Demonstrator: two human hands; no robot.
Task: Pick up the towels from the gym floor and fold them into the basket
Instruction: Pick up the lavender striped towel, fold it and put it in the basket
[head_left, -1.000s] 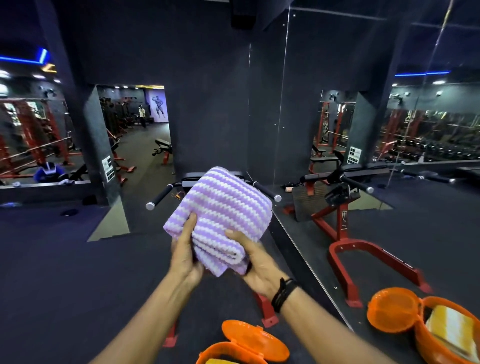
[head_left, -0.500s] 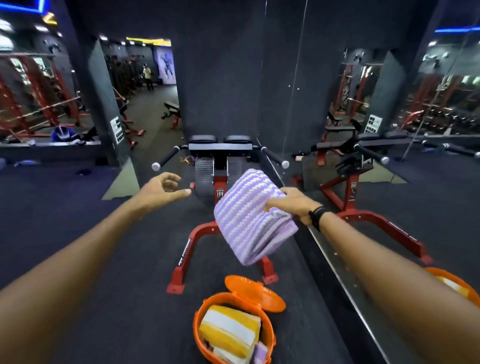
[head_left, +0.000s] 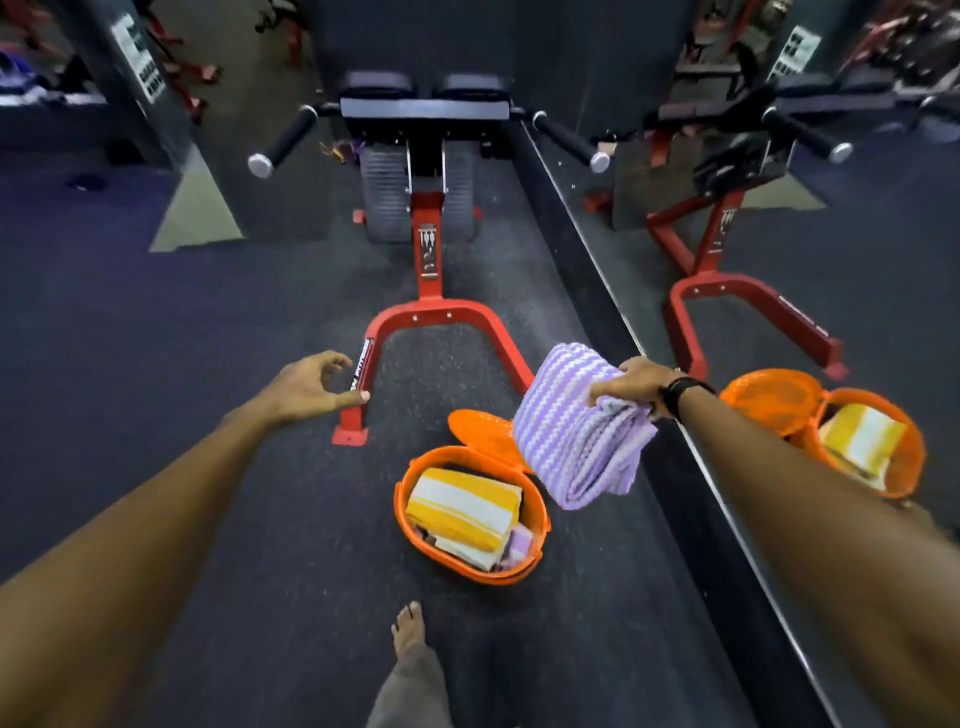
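1. The purple-and-white towel (head_left: 576, 431) is now in the right hand (head_left: 631, 387) alone; a second ago both hands clasped it in front of the chest. The fingers curl over its top fold and the bundle hangs below the grip.
2. The left hand (head_left: 311, 384) has let go and floats to the left, holding nothing, with its fingers loosely curled and thumb and forefinger apart.
3. The view has tipped down, so the orange basket (head_left: 410, 525) now sits in plain sight on the floor, near and just left of the hanging towel. The folding looks finished, and lowering the bundle in seems to be what remains.
4. The held towel is thick, knitted-looking cloth with zigzag ribs, folded into a soft rounded slab that droops at its lower end.
5. The basket is glossy moulded plastic, oval, with its hinged lid (head_left: 480, 434) flipped open on the far side. Inside lies a yellow-and-white striped towel (head_left: 465, 506), folded flat, over paler cloth.
6. A mirror wall on the right repeats the basket.
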